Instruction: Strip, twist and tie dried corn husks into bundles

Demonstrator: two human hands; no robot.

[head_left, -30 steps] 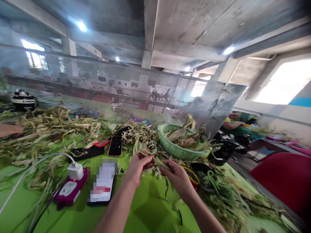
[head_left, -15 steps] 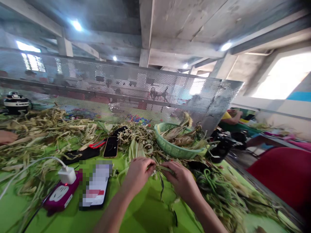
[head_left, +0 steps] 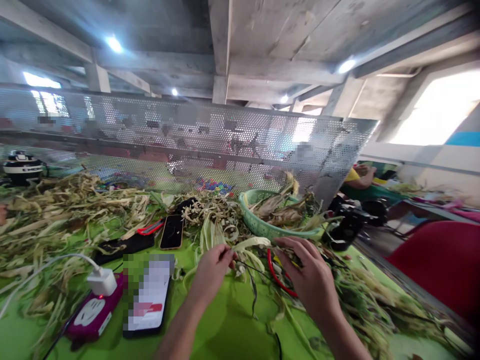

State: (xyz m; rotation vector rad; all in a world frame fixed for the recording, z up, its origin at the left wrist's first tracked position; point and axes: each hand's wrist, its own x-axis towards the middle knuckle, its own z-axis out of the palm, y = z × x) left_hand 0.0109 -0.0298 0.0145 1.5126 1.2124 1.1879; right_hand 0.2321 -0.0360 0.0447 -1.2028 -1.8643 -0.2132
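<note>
A pale green strip of husk (head_left: 252, 243) stretches between my hands above the green table. My left hand (head_left: 215, 265) pinches its left end, and a thin dark strand hangs from the same fingers. My right hand (head_left: 309, 272) has its fingers stretched out and its thumb apart, the fingertips beside the strip's free end. A curved red loop with a yellow part (head_left: 277, 279) shows under and beside the right hand; its kind is not clear, and the hand hides part of it.
Behind my hands, a green plastic basket (head_left: 258, 227) holds dry husks. At left lie a lit phone (head_left: 152, 295), a purple power strip (head_left: 93, 312) with a white charger, a dark phone (head_left: 171, 232) and a red-handled tool (head_left: 150, 228). Husk heaps (head_left: 75, 205) cover the far left.
My right hand has let go of the strip and moved right, its fingers opening. The red loop now shows beside it. My left hand keeps its pinch, and more of the pale strip is visible.
</note>
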